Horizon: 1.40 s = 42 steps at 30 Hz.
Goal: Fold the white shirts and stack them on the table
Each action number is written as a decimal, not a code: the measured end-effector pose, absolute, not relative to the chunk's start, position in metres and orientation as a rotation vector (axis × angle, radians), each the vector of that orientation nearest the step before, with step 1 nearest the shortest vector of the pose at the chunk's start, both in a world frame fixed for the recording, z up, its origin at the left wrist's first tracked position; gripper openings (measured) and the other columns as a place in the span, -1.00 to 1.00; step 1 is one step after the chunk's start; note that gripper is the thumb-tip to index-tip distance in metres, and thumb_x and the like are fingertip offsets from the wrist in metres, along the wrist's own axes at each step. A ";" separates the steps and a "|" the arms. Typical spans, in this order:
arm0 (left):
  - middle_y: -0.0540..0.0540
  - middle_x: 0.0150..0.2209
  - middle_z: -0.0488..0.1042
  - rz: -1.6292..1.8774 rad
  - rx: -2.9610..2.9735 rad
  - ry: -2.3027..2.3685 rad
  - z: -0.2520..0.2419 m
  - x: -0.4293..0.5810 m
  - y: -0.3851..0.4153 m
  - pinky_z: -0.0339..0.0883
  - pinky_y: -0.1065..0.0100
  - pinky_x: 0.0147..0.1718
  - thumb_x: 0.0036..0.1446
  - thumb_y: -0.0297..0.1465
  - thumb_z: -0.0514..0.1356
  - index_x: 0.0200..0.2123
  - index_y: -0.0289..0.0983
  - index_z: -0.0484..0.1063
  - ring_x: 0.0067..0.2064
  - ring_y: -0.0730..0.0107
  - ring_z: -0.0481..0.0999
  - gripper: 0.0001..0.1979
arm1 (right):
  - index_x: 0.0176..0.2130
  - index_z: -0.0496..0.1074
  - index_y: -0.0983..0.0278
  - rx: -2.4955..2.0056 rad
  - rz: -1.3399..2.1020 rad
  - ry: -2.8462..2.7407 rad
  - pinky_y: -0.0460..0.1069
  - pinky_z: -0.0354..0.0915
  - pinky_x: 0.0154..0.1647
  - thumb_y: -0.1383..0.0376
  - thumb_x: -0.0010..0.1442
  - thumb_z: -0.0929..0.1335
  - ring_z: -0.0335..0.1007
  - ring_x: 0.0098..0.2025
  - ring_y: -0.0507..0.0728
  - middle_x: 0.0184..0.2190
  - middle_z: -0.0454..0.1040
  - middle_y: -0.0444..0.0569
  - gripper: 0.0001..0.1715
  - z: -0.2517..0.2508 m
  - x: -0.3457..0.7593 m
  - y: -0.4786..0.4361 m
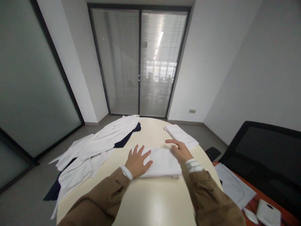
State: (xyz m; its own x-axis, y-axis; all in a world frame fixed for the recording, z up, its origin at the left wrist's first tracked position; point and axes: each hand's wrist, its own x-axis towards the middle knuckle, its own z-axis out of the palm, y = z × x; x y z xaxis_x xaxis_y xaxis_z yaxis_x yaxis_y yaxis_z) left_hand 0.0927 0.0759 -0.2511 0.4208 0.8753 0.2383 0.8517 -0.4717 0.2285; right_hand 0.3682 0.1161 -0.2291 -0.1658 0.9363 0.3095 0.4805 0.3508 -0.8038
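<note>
My left hand (137,161) lies flat with its fingers spread on the left end of a folded white cloth (162,163) in the middle of the round cream table (150,201). My right hand (180,150) rests on the cloth's right end, forefinger stretched out to the left and the other fingers curled on the fabric. Both arms wear brown sleeves with white cuffs.
Another folded white cloth (181,135) lies just beyond my right hand. A heap of white garments (94,147) over dark blue fabric (127,138) covers the table's left side and hangs over its edge. A black mesh chair (265,153) and an orange desk with papers (232,185) stand at the right.
</note>
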 end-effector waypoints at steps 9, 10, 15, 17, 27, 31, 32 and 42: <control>-0.09 0.37 0.13 0.425 2.611 1.615 -0.253 0.089 0.087 0.09 -0.23 0.19 0.33 -0.03 -0.06 0.33 -0.02 0.17 0.36 -0.20 0.05 -0.44 | 0.35 0.15 0.07 -1.428 0.406 -2.521 0.36 -0.35 0.40 -0.24 0.23 0.21 -0.25 0.45 0.37 0.40 0.05 0.04 -0.14 -0.233 0.318 0.087; -0.09 0.37 0.13 0.427 2.611 1.620 -0.255 0.088 0.090 0.10 -0.21 0.19 0.34 -0.04 -0.07 0.32 -0.04 0.18 0.36 -0.18 0.06 -0.45 | 0.36 0.12 0.06 -1.453 0.407 -2.533 0.35 -0.35 0.40 -0.25 0.24 0.19 -0.26 0.45 0.37 0.41 0.02 0.02 -0.13 -0.237 0.320 0.090; -0.16 0.37 0.13 0.423 2.578 1.686 -0.263 0.081 0.106 0.15 -0.10 0.19 0.36 -0.06 -0.11 0.33 -0.18 0.17 0.36 -0.11 0.09 -0.42 | 0.39 0.05 0.04 -1.469 0.453 -2.576 0.31 -0.24 0.38 -0.28 0.24 0.14 -0.19 0.43 0.36 0.42 -0.02 0.01 -0.11 -0.243 0.325 0.099; -0.21 0.37 0.13 0.414 2.536 1.726 -0.265 0.077 0.111 0.16 -0.08 0.20 0.37 -0.09 -0.12 0.34 -0.26 0.14 0.36 -0.08 0.09 -0.40 | 0.38 0.06 0.04 -1.478 0.441 -2.567 0.29 -0.21 0.38 -0.26 0.26 0.12 -0.14 0.42 0.34 0.41 0.01 0.01 -0.14 -0.242 0.325 0.101; -0.27 0.33 0.19 0.463 2.535 1.775 -0.268 0.071 0.119 0.03 -0.15 0.26 0.37 -0.22 -0.06 0.30 -0.34 0.19 0.38 -0.10 0.04 -0.48 | 0.35 0.13 0.07 -1.785 0.354 -2.352 0.31 -0.26 0.37 -0.16 0.34 0.07 -0.09 0.39 0.29 0.35 0.16 -0.02 -0.26 -0.251 0.324 0.105; -0.23 0.23 0.36 0.672 2.708 1.604 -0.250 0.083 0.105 0.06 -0.08 0.26 0.36 -0.39 -0.05 0.17 -0.31 0.37 0.33 -0.02 0.17 -0.60 | 0.33 0.15 0.06 -1.776 0.332 -2.343 0.33 -0.30 0.37 -0.15 0.34 0.07 -0.10 0.40 0.29 0.34 0.17 -0.03 -0.28 -0.251 0.322 0.104; -0.21 0.22 0.38 0.725 2.737 1.506 -0.245 0.087 0.099 0.09 -0.03 0.26 0.37 -0.37 -0.06 0.17 -0.29 0.37 0.30 0.04 0.23 -0.60 | 0.33 0.16 0.06 -1.771 0.322 -2.343 0.32 -0.26 0.36 -0.15 0.34 0.07 -0.07 0.38 0.29 0.33 0.18 -0.02 -0.28 -0.250 0.322 0.103; -0.13 0.41 0.02 0.363 2.729 1.223 -0.249 0.101 0.076 -0.09 -0.22 0.28 0.31 0.02 -0.01 0.38 0.02 0.01 0.40 -0.17 -0.06 -0.36 | 0.22 0.33 0.13 -1.609 0.322 -2.317 0.20 0.11 0.21 0.02 0.38 0.13 0.20 0.21 0.23 0.19 0.37 0.01 -0.45 -0.250 0.335 0.112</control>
